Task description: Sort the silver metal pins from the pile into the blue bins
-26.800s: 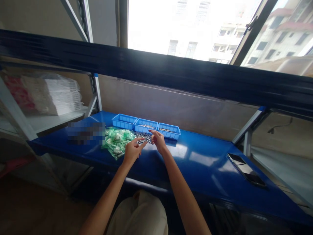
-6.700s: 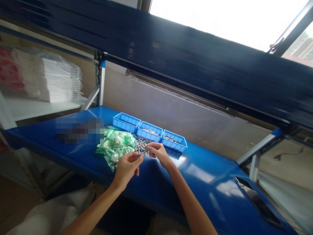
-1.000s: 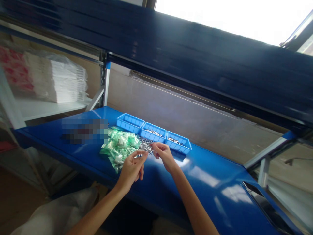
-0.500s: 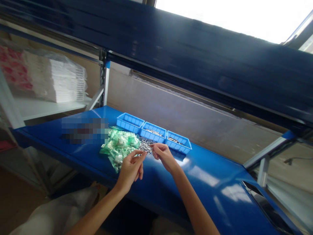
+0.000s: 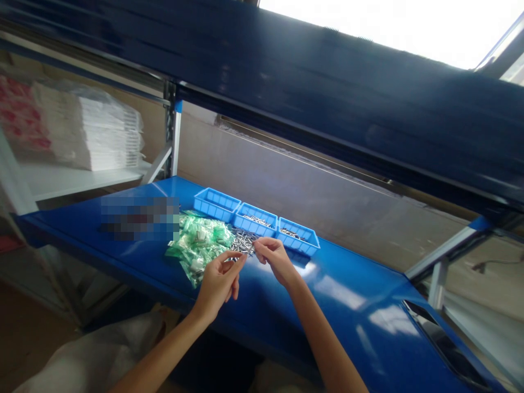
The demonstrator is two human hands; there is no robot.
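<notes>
My left hand (image 5: 219,284) is above the blue tabletop with thumb and forefinger pinched together; whatever sits at the fingertips is too small to name. Close by on the right, my right hand (image 5: 272,256) also pinches with thumb and fingers, its tips just apart from those of the left. Behind the fingertips lies a pile of thin, shiny metal pieces (image 5: 242,240), which look like screws or pins. Left of that pile is a heap of green-tinted clear plastic packets (image 5: 202,240) with whitish things inside.
Three blue plastic bins stand in a row behind the piles: a left bin (image 5: 216,213), a middle bin (image 5: 254,226) and a right bin (image 5: 305,245). Small metal pieces show in the middle and right ones. A dark glossy panel (image 5: 446,344) lies at the right. A blue shelf (image 5: 286,82) hangs overhead.
My right hand's fingertips have shifted very slightly, and the two hands stay close together. The view has drifted a little; the bins and piles look the same.
</notes>
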